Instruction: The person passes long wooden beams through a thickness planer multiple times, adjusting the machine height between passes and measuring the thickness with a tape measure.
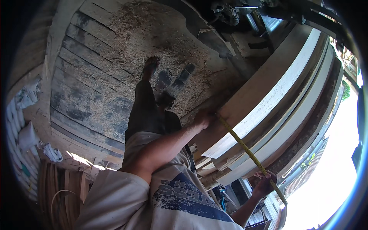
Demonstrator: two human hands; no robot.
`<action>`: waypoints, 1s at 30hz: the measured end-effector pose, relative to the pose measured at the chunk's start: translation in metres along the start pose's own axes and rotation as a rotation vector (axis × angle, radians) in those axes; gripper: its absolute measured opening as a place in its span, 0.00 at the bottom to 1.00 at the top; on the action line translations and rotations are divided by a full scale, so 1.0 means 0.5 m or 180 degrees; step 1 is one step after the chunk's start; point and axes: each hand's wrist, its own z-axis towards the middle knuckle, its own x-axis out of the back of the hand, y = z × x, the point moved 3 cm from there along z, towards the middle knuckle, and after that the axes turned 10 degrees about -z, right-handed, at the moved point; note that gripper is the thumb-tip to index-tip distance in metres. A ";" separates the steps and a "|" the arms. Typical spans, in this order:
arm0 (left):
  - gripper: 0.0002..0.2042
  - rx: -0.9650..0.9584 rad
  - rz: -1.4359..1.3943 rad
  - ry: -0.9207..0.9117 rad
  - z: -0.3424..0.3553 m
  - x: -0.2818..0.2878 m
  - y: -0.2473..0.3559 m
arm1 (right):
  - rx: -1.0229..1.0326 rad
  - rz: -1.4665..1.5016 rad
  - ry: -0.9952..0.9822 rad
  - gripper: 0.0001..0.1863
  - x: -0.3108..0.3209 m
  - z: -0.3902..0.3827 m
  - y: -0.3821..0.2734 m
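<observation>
A yellow tape measure is stretched slantwise across the edges of several stacked planks. At its upper end, my left hand is closed on it beside the face of the nearest plank; shadow hides most of those fingers, and I cannot make out a case. Near the lower end, my right hand has its fingers curled round the blade, just off the outer planks. A short length of tape sticks out past that hand, its tip over the bright background.
Wood shavings litter the boarded floor around my feet. Dark machinery stands at the top right. Pale sacks are piled at the left, above upright wood strips. Strong daylight glares beyond the planks.
</observation>
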 end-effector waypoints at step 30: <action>0.14 -0.1805 -0.1584 0.0184 -0.352 0.311 0.510 | 0.3651 0.4517 0.2054 0.15 0.258 0.357 -0.950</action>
